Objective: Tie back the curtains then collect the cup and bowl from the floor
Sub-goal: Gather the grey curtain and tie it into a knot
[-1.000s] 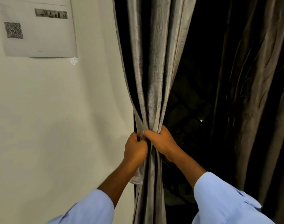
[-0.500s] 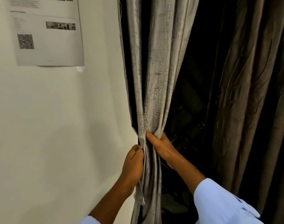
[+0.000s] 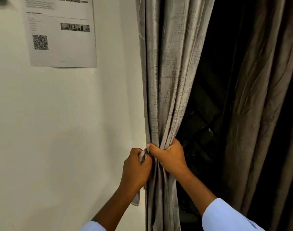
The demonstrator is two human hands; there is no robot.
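Observation:
A grey textured curtain (image 3: pixel 169 77) hangs beside the white wall, gathered into a bundle at waist height. My right hand (image 3: pixel 169 157) grips the gathered folds, thumb across the front. My left hand (image 3: pixel 135 167) is curled round a narrow grey tie-back strip (image 3: pixel 143 155), whose loose end (image 3: pixel 136 200) dangles below my wrist. A second, darker curtain (image 3: pixel 262 105) hangs at the right. No cup, bowl or floor is in view.
A printed sheet with a QR code (image 3: pixel 60 32) is stuck to the white wall (image 3: pixel 67 130) at upper left. Between the two curtains is a dark window opening (image 3: pixel 207 114) with a faint lattice behind it.
My right hand has closed round the curtain bundle again. My left hand has pulled the strip across to meet it. The view has tilted up, so the wall sheet sits lower in frame.

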